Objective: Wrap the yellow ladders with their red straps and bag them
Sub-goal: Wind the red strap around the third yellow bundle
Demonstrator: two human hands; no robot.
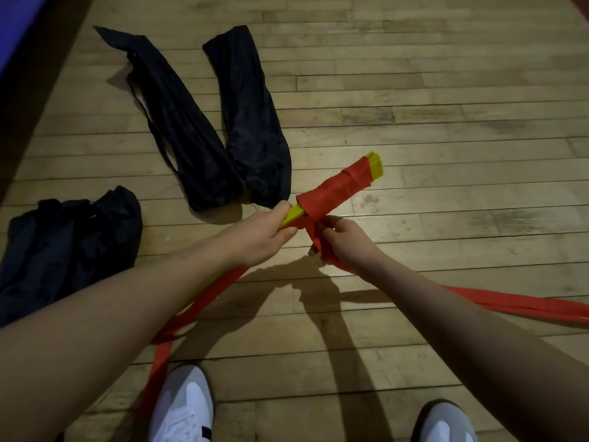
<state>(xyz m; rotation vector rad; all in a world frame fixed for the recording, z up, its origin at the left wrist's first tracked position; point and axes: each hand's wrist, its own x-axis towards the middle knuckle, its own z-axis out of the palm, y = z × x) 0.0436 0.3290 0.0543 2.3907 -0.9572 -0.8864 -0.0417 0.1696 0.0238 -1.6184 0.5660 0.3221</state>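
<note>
My left hand (261,232) grips a bundle of yellow ladder slats (376,165) held out over the floor, pointing up and to the right. Red strap (333,191) is wound in several turns round the bundle's far half. My right hand (345,240) pinches the red strap just below the wound part. Loose strap trails right across the floor (522,303) and hangs down left toward my feet (162,358). Two long black bags (178,122) (251,122) lie flat on the floor beyond my hands.
A third black bag (63,247), crumpled, lies at the left. The floor is wooden planks (446,106). My white shoes (183,406) (443,425) stand at the bottom. A dark wall edge (28,74) runs along the upper left.
</note>
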